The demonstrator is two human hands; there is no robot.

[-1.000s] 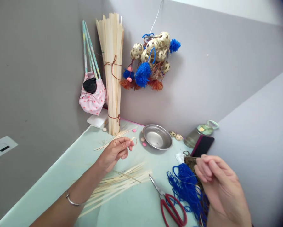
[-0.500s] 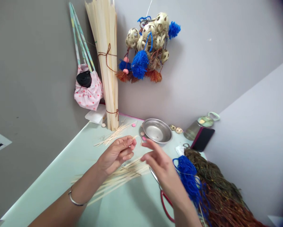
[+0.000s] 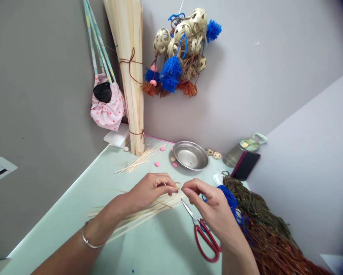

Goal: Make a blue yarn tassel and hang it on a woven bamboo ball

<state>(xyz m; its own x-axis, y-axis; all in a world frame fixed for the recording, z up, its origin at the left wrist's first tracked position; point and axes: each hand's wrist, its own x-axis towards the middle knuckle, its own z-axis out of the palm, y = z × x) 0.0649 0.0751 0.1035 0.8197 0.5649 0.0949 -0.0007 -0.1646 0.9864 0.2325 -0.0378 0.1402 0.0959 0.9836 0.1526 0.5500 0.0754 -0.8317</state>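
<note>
My left hand and my right hand meet fingertip to fingertip above the pale green table. Both pinch a small curled strip of pale bamboo between them; most of it is hidden by the fingers. Under the hands lies a loose bundle of thin bamboo strips. Red-handled scissors lie just below my right hand. A tangle of blue cord sits right of that hand.
A steel bowl stands behind the hands, with pink beads beside it. A tall tied bundle of strips leans in the corner by a pink pouch. Woven balls with tassels hang on the wall. Brown cord, a phone and a jar lie right.
My right hand came in from the right and closed its fingertips on the strip held by my left hand. Both hands dropped lower toward the table.
</note>
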